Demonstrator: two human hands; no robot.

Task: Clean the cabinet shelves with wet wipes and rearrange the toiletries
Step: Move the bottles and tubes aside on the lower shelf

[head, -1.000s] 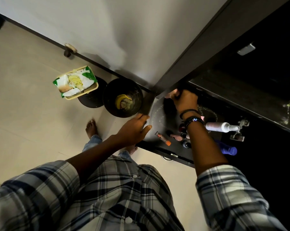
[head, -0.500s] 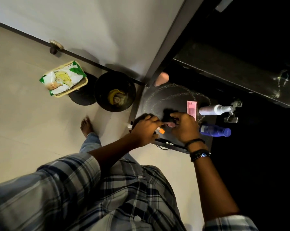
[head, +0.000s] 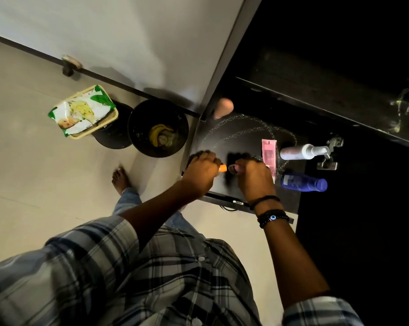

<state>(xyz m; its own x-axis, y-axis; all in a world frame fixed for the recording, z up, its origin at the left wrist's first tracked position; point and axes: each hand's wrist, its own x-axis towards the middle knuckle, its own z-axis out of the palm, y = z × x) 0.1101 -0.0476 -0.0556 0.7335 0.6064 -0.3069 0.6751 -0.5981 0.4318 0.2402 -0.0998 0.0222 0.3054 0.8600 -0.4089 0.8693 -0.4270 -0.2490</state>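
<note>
The dark cabinet shelf (head: 245, 132) shows wet wipe streaks. My left hand (head: 200, 175) is at its front edge, closed around an orange-capped tube (head: 222, 168) whose cap sticks out. Just to the right, my right hand (head: 253, 178) is closed on a small dark toiletry (head: 233, 169); most of it is hidden. A pink tube (head: 268, 150), a white pump bottle (head: 300, 152) and a blue bottle (head: 303, 182) lie on the right of the shelf. A peach round item (head: 223, 107) sits at the back left corner.
A wet wipes pack (head: 81, 111) rests in a cream tray on a black stool on the floor at left. Beside it stands a black bin (head: 137, 137) with a banana peel. A higher shelf (head: 328, 95) overhangs the back. A door hinge (head: 328, 158) is at right.
My right hand came from the shelf's back corner to the front edge, uncovering the peach item. My left hand moved in and closed over the orange-capped tube.
</note>
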